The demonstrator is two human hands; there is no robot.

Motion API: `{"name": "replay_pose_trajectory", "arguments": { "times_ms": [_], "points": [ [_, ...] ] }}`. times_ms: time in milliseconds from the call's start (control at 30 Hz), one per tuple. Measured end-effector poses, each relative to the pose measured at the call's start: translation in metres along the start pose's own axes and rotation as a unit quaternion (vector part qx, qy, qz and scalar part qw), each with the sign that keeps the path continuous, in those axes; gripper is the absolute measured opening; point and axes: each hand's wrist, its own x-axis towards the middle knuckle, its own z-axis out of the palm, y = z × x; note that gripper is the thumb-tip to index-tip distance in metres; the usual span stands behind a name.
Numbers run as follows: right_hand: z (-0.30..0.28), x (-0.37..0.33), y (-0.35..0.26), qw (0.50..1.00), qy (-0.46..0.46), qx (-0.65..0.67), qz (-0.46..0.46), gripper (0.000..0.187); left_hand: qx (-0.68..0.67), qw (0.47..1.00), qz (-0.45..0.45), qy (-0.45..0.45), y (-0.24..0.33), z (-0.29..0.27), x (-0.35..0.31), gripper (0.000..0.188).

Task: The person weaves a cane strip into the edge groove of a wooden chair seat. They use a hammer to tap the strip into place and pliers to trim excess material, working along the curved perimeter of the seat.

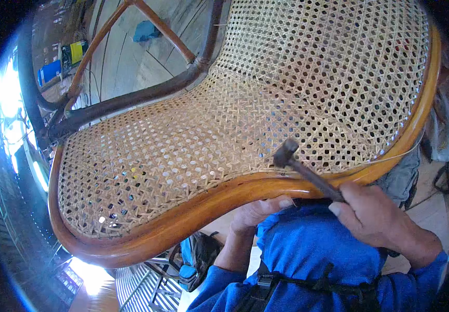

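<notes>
A curved chair frame (224, 190) of orange-brown wood spans the view, filled with woven cane (182, 140) in an open mesh. Wrapped round a hammer (313, 179) by its handle, my right hand (372, 213) is closed at the near edge. The dark hammer head is over the cane next to the rim, right of centre; whether it touches cannot be made out. My left hand (261, 212) grips the near wooden rim from below, its thumb against the wood and its other fingers hidden. A loose cane strand (409, 151) curves off the rim at the right.
Dark bent wooden legs and rails (136, 99) join the frame at the upper left. Beyond them, a blue object (146, 31) lies on the plank floor (125, 57). A backpack (198, 260) stands below the frame, beside a striped metal surface (136, 286).
</notes>
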Motion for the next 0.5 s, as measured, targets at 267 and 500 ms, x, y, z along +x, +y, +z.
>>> {"name": "replay_pose_trajectory", "arguments": {
  "times_ms": [267,500],
  "points": [
    [0.002,-0.004,0.009,0.999,0.036,-0.033,0.003,0.029,0.013,0.997,0.047,-0.063,-0.016,0.004,0.027,0.036],
    [-0.003,-0.001,-0.006,0.999,0.047,0.004,0.016,0.028,-0.057,0.996,0.023,-0.068,-0.009,0.006,0.021,0.037]
  ]
}}
